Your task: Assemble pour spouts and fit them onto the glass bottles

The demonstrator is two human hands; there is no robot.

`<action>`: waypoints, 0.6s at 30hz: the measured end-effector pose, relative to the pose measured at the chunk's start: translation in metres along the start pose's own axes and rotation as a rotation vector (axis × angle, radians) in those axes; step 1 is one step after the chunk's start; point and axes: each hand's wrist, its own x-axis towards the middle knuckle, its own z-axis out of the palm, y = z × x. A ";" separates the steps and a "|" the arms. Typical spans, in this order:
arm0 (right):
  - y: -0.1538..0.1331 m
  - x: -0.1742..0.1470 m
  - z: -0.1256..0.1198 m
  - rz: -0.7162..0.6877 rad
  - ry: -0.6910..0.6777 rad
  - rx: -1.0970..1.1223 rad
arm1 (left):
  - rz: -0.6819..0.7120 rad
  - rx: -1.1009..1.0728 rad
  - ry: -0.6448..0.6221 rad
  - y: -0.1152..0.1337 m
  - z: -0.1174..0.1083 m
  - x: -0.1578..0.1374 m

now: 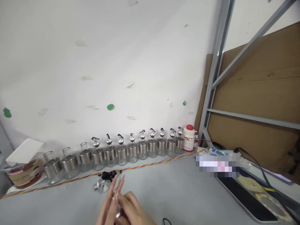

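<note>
At the bottom middle, my left hand [108,204] and my right hand [134,207] meet around a shiny silver pourer cap [118,212], mostly hidden by the fingers. Two left fingers point up and away while the others close against the cap. My right fingers are bent and pressed on it from the other side. Just beyond my left fingertips lie a loose silver pourer top [103,185] and several small black plastic parts [108,175]. A row of glass bottles with steel sleeves [122,154] stands by the wall, most with pourer tops; three bottles [69,164] at the left have open necks.
A red and yellow twisted cord [140,165] runs along the grey table before the bottles. A lidded tub [25,175] stands far left, a cream bottle with red cap [188,139] at the row's right end. A phone [248,195] and a black cable [257,172] lie right.
</note>
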 end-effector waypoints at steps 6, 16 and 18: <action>0.029 0.021 0.007 0.191 0.230 0.388 | -0.091 0.123 -0.005 -0.007 0.025 0.020; 0.047 0.022 -0.016 0.501 0.333 0.925 | 0.486 0.878 0.491 0.029 -0.049 0.129; 0.044 0.019 -0.018 0.503 0.301 0.927 | 0.471 0.966 0.577 0.029 -0.066 0.146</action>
